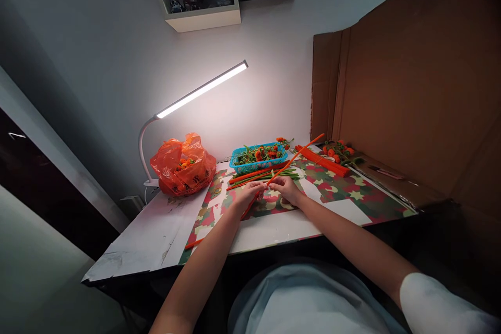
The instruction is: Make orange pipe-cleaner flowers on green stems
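My left hand (249, 193) and my right hand (286, 189) meet over the table, fingers pinched close together on a long, thin orange stem that looks like a pipe cleaner (295, 157). Its upper end slants to the far right. An orange length (246, 214) also shows below my left hand; whether it is the same piece I cannot tell. Just beyond my fingers lie green stems (287, 174) and orange stems (250, 175). Behind them stands a blue basket (240, 168) holding small orange craft pieces on green stems (266, 154).
An orange plastic bag (188, 180) with orange pieces inside sits left, near a lit desk lamp (203, 90). At right lie a bundle of orange stems (324, 162), more orange pieces (338, 151) and tweezers-like tool (387, 173). A cardboard sheet (410, 88) walls the right side.
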A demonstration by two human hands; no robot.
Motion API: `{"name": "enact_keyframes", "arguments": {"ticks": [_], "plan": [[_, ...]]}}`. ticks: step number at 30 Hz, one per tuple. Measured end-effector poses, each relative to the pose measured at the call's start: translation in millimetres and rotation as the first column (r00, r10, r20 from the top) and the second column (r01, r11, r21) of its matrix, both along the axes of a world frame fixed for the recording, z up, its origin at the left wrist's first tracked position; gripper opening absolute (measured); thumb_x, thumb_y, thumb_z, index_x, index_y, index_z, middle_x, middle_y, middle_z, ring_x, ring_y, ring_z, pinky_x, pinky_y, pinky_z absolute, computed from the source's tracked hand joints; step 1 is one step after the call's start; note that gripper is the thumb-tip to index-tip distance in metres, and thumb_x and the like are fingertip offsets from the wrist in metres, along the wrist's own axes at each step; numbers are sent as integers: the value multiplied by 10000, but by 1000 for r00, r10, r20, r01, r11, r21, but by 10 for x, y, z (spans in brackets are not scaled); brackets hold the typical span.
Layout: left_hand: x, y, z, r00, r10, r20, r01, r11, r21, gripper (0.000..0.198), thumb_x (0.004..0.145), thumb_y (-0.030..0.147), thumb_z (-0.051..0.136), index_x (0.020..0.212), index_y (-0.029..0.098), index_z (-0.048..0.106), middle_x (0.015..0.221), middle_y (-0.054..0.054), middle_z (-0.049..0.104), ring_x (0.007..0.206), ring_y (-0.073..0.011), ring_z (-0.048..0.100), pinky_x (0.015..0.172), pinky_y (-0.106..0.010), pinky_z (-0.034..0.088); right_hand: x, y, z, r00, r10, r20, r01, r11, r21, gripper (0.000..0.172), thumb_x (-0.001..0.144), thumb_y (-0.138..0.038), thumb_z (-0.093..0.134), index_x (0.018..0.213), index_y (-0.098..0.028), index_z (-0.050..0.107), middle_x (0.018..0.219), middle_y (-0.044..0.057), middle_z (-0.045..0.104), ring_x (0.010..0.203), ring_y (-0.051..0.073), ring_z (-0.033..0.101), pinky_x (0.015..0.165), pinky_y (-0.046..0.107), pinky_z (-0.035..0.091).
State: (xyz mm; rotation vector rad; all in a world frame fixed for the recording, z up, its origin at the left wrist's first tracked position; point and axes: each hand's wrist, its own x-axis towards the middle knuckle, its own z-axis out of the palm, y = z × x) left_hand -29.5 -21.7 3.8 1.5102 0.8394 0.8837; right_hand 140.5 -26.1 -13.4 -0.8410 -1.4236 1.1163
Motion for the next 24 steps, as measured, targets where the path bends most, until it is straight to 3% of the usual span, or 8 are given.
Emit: {"name": "enact_keyframes", "arguments": {"ticks": [8,18,24], "plan": [[0,-18,9,1000,2,-2,-2,1000,-8,253,681,389,650,659,155,554,515,39,463,444,-65,405,475,-221,309,-5,-1,10,1000,24,-8,-24,1000,-1,236,599,-385,704,626,-155,659,606,5,628,600,121,540,595,243,409],[53,-111,90,987,-55,152,80,983,-165,259,612,309,695,599,150,491,523,59,373,442,-42,337,443,-200,253,-15,-28,12,1000,-18,12,18,1000,8,197,614,-351,656,659,-159,655,578,-18,591,519,96,472,497,224,352],[64,-134,118,981,-43,191,82,975,-205,255,618,311,708,632,144,515,553,63,354,446,-35,307,439,-200,235,-13,-22,11,1000,-1,2,1,1000,10,193,632,-356,657,659,-165,649,614,5,622,567,117,519,508,224,373]]}}
